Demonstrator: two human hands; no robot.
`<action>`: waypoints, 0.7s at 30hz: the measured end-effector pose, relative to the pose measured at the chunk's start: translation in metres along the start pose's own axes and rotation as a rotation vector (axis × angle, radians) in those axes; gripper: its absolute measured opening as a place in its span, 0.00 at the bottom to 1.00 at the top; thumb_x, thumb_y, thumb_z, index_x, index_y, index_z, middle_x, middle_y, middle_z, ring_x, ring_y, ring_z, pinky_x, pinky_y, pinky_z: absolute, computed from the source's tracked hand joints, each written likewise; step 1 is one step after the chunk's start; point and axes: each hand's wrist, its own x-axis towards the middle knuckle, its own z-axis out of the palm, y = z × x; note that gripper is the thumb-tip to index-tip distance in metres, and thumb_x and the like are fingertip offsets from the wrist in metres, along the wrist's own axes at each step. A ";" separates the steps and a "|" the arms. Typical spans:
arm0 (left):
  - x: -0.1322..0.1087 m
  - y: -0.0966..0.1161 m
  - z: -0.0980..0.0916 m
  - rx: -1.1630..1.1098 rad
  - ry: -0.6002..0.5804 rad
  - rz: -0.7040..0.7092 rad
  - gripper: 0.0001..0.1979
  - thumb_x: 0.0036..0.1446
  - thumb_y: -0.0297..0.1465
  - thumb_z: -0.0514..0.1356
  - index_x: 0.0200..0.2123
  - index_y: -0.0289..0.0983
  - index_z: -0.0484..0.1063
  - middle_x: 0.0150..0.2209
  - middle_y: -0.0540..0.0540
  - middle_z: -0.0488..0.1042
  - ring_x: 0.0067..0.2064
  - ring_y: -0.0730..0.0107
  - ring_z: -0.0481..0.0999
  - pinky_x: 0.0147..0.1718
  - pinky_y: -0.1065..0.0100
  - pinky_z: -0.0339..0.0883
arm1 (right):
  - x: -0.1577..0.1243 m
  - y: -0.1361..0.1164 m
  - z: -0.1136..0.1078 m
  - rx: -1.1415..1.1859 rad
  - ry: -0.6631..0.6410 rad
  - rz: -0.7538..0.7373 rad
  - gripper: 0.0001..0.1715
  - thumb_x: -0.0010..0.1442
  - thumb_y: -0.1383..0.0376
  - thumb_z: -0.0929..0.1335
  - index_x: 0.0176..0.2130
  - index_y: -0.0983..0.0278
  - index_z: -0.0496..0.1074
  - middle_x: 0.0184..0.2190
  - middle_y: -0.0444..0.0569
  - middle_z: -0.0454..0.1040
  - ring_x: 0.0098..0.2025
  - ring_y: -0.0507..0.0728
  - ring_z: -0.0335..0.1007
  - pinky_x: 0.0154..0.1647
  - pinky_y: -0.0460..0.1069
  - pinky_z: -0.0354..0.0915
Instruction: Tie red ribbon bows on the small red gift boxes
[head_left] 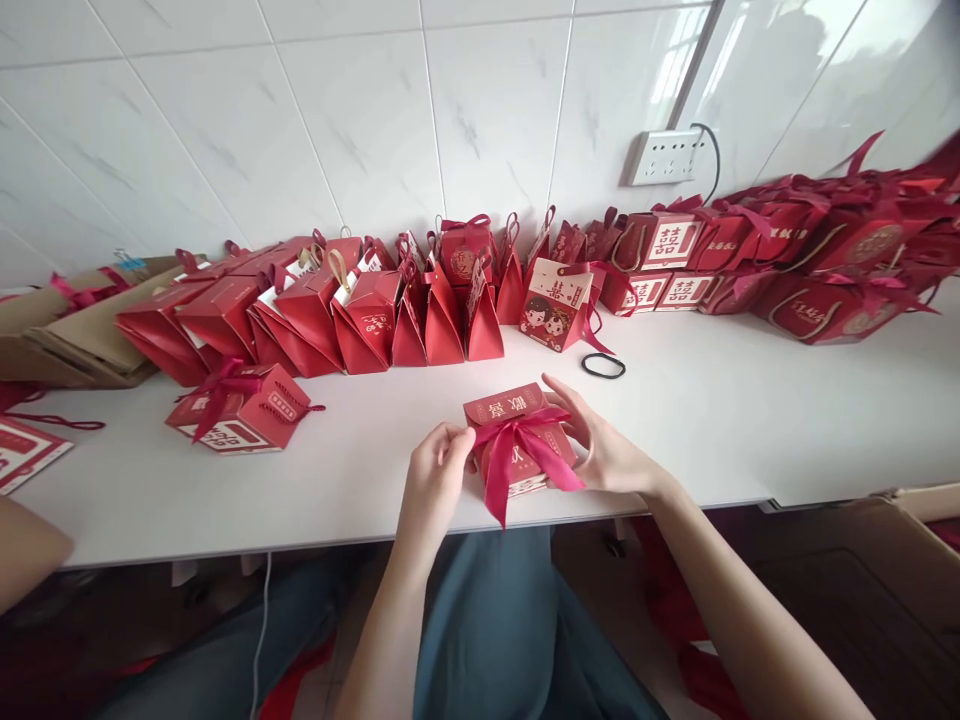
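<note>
A small red gift box (504,408) with gold lettering lies near the front edge of the white table (720,420). A dark red ribbon bow (521,445) is tied across it, its tails hanging toward me. My left hand (433,475) pinches the bow's left loop, fingers closed. My right hand (600,440) cups the box's right side, fingers curled against it.
A long row of red gift boxes and bags (420,300) lines the tiled wall, with a heap (817,255) at the right. A tied box (240,405) lies at left. A black hair band (603,366) is behind the box. Another person's arm (30,550) enters at left.
</note>
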 end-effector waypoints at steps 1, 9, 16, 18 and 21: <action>-0.006 0.000 -0.001 -0.070 0.002 0.005 0.13 0.54 0.40 0.58 0.25 0.37 0.64 0.23 0.53 0.67 0.28 0.73 0.66 0.31 0.71 0.61 | -0.005 -0.003 0.003 -0.035 0.045 -0.027 0.64 0.45 0.66 0.76 0.68 0.52 0.39 0.64 0.56 0.55 0.64 0.67 0.56 0.59 0.62 0.62; -0.052 0.017 0.003 -0.252 0.200 0.103 0.06 0.51 0.33 0.63 0.30 0.37 0.70 0.33 0.49 0.72 0.37 0.71 0.73 0.36 0.73 0.66 | -0.047 -0.034 0.022 -0.117 0.255 -0.174 0.62 0.47 0.69 0.76 0.67 0.44 0.40 0.66 0.47 0.52 0.66 0.63 0.52 0.61 0.60 0.62; -0.067 0.018 0.002 -0.117 0.223 0.316 0.02 0.56 0.28 0.60 0.34 0.38 0.70 0.30 0.50 0.72 0.31 0.76 0.74 0.28 0.76 0.69 | -0.053 -0.042 0.023 -0.183 0.306 -0.265 0.62 0.47 0.73 0.76 0.67 0.45 0.42 0.66 0.47 0.52 0.67 0.64 0.48 0.64 0.62 0.58; -0.076 0.024 0.009 0.024 0.387 0.487 0.05 0.56 0.23 0.59 0.36 0.38 0.70 0.32 0.50 0.72 0.34 0.76 0.74 0.31 0.77 0.70 | -0.053 -0.043 0.025 -0.203 0.317 -0.287 0.61 0.48 0.74 0.75 0.67 0.45 0.43 0.66 0.47 0.51 0.67 0.64 0.47 0.64 0.63 0.57; -0.093 0.037 0.023 0.297 0.354 0.861 0.11 0.51 0.17 0.59 0.36 0.36 0.69 0.34 0.49 0.73 0.37 0.74 0.74 0.36 0.72 0.72 | -0.052 -0.041 0.031 -0.185 0.343 -0.336 0.61 0.48 0.75 0.75 0.67 0.46 0.43 0.66 0.47 0.50 0.68 0.65 0.47 0.63 0.63 0.58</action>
